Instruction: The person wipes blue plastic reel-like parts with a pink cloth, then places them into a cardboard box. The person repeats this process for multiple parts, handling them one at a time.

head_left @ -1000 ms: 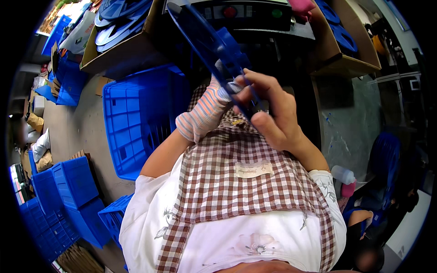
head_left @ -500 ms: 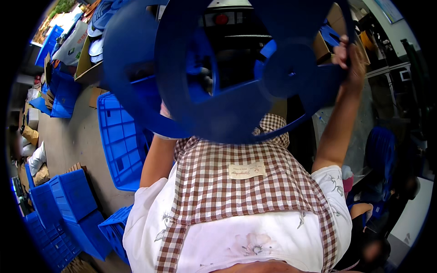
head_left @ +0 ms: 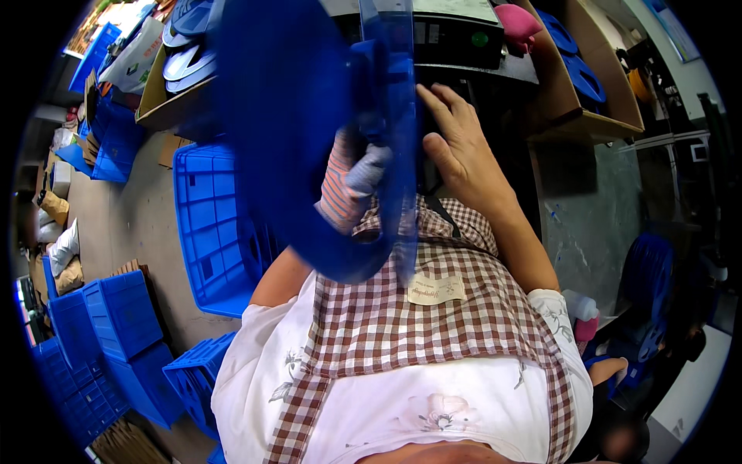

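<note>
A large blue plastic reel (head_left: 270,131) with two round flanges hangs in front of my chest, blurred by motion and turned nearly edge-on. My left hand (head_left: 349,182), in a striped glove with grey fingers, is closed on the reel between its flanges; part of the grip is hidden. Bare and empty, my right hand (head_left: 468,155) is just right of the right-hand flange, fingers apart. Whether its fingertips touch that flange I cannot tell.
Ahead stands a black machine (head_left: 444,46) with a green light. Cardboard boxes flank it, the right one (head_left: 587,127) holding blue plastic parts, the left one (head_left: 154,112) pale discs. A blue crate (head_left: 209,232) is at my left, stacked blue crates (head_left: 124,317) behind. Someone's arm (head_left: 607,371) shows lower right.
The reel has swung from facing me broadly to nearly edge-on, moving left. My right hand has let go of its rim and come down and inward. My left hand has come into view.
</note>
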### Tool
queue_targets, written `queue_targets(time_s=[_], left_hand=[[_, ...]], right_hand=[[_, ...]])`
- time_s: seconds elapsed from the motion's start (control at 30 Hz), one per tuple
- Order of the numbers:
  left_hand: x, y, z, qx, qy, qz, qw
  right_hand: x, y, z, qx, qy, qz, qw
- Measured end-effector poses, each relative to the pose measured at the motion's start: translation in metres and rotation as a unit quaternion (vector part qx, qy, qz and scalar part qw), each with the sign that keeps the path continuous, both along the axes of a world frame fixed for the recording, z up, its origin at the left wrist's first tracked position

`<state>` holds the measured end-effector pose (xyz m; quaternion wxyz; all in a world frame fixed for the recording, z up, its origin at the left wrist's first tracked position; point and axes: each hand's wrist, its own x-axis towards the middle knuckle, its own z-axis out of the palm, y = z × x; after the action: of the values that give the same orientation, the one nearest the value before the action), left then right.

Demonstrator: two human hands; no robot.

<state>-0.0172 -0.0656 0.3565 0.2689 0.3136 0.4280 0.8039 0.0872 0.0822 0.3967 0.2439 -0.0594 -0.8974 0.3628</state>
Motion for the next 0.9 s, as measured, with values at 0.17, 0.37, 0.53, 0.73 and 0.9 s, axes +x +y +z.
queue_targets(time_s=[0.17,0.37,0.53,0.73,0.9], left_hand=[[-0.013,0.000,0.022,-0.117,0.347,0.106,0.925],[-0.019,0.002,0.031,-0.136,0.430,0.142,0.881],[-0.021,-0.001,0.012,-0.021,0.050,0.026,0.998],[-0.016,0.000,0.014,0.006,-0.018,-0.001,1.000],[-0.013,-0.004,0.015,-0.008,-0.007,0.008,1.000]], right_hand=[[0.006,0.024,0.006,-0.399,-0.061,0.150,0.903],[-0.005,0.018,0.018,-0.610,-0.038,0.103,0.785],[-0.005,0.015,0.010,-0.434,0.006,0.063,0.899],[-0.034,-0.008,0.012,-0.187,0.021,0.026,0.982],[-0.045,-0.015,0.008,-0.162,0.047,-0.013,0.986]])
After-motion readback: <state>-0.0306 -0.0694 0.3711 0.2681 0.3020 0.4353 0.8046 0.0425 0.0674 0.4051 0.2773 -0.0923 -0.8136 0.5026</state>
